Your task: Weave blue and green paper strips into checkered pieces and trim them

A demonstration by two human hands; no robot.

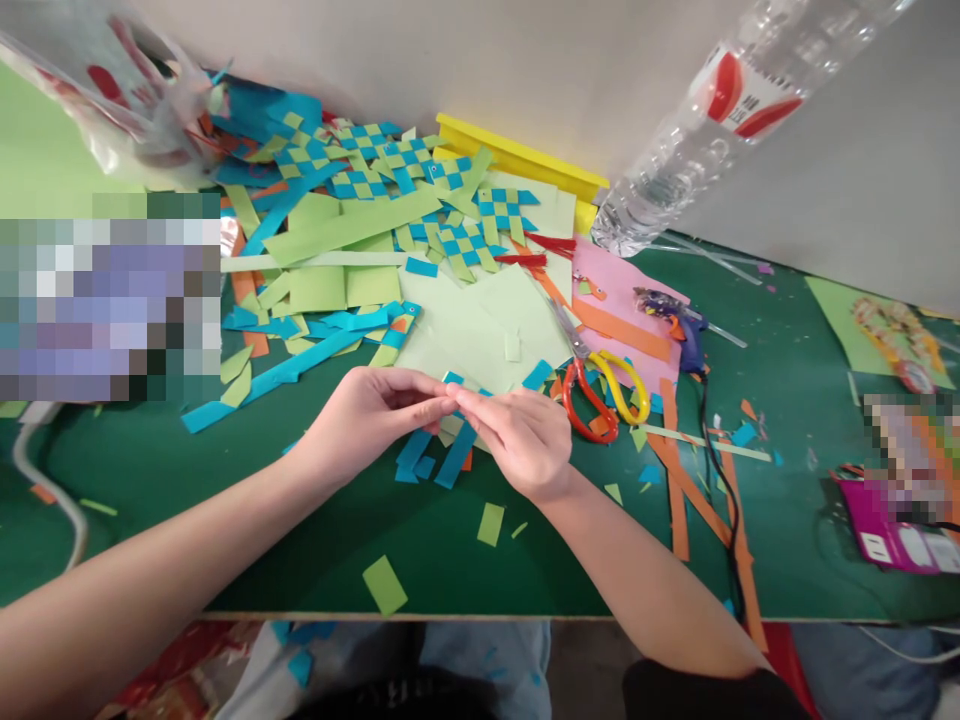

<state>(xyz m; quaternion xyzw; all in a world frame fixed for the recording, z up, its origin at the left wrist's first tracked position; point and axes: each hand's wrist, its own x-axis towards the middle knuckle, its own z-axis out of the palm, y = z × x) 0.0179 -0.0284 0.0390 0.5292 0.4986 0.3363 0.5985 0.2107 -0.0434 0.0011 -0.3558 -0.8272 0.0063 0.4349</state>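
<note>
My left hand [379,415] and my right hand [521,430] meet tip to tip above the green table. Both are closed in a pinch on a blue paper strip [453,378], of which only small bits show around the fingertips. Just below the fingers are more blue strips [456,458]; whether they join the pinched piece, I cannot tell. Pale green paper sheets [480,315] lie behind the hands. Beside my right hand rest scissors [590,385] with one red and one yellow handle loop, blades pointing away.
Woven blue-and-green paper fish [461,245] and loose strips pile up at the back. A clear plastic bottle [675,150] leans at the wall near a yellow holder [517,150]. Right of the scissors are pink paper [619,280], a blue glue gun [686,335] and its black cord [709,450].
</note>
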